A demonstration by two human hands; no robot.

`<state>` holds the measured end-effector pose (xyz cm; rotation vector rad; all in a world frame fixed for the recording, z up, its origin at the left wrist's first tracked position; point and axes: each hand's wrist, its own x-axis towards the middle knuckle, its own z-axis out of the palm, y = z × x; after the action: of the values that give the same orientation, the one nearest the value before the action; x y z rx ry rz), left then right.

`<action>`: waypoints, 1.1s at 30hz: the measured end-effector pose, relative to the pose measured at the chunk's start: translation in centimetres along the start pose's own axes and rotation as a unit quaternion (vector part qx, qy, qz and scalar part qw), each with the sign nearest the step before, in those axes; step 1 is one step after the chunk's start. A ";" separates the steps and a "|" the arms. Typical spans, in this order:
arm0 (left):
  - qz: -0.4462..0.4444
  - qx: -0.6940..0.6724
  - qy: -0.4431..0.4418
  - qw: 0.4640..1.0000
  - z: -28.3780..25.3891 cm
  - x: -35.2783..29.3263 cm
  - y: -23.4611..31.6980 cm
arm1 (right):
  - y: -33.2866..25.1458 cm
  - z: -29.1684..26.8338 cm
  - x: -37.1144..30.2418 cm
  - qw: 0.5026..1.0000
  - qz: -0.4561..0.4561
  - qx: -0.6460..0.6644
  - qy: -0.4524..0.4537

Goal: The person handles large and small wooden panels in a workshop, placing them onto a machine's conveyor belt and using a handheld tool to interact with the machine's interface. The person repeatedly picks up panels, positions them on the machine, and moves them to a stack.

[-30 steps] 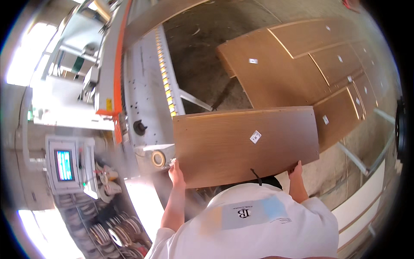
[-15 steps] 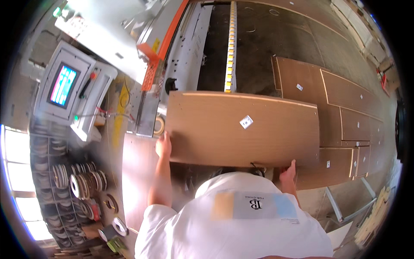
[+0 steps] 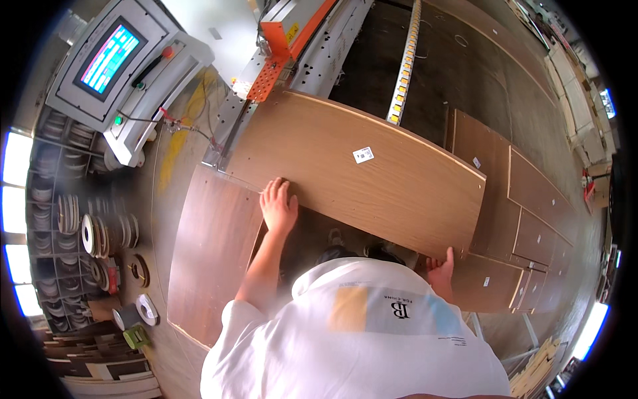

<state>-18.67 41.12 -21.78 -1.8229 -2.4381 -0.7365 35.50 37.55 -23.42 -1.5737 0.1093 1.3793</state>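
A long brown wood-grain panel (image 3: 345, 173) with a white label (image 3: 363, 155) lies slantwise before me. Its far left end rests on the edge of a white machine, by the orange perforated guard (image 3: 268, 78). My left hand (image 3: 279, 205) lies on the panel's near edge toward the left, fingers stretched out over the top face. At the near right corner my right hand (image 3: 440, 271) grips the panel, thumb up at the edge and the other fingers partly hidden under it. Another brown panel (image 3: 216, 246) lies lower, left of my left arm.
A control console (image 3: 109, 56) with a lit screen stands at the upper left. Rolls of edge banding (image 3: 96, 234) fill a rack on the left. A strip of yellow rollers (image 3: 403, 83) runs away beyond the panel. Several labelled panels (image 3: 535, 243) lie stacked on the right.
The panel has turned, its left end going farther away onto the machine by the guard. My left hand has shifted from gripping its left corner to lying along its near edge. The view has swung.
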 end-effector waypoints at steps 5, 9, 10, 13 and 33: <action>-0.021 0.018 -0.055 0.998 -0.3 -2.1 2.8 | -1.8 0.5 1.3 0.995 0.043 0.007 0.090; -0.086 0.064 -0.061 0.992 0.2 -1.4 2.4 | -2.1 2.8 0.5 0.998 0.051 -0.015 -0.022; -0.101 0.064 -0.060 0.991 0.5 -0.8 2.0 | -2.0 3.5 0.9 0.997 0.061 -0.012 -0.042; -0.106 0.045 -0.064 0.991 0.8 0.3 1.5 | -1.7 4.1 2.5 0.997 0.060 -0.004 -0.045; -0.082 -0.038 -0.068 0.994 6.7 9.6 2.1 | -6.1 10.4 8.9 0.997 0.039 0.018 -0.061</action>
<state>-18.04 52.69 -24.23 -1.7677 -2.7101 -0.7464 35.10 52.40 -25.21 -1.4637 0.1220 1.5232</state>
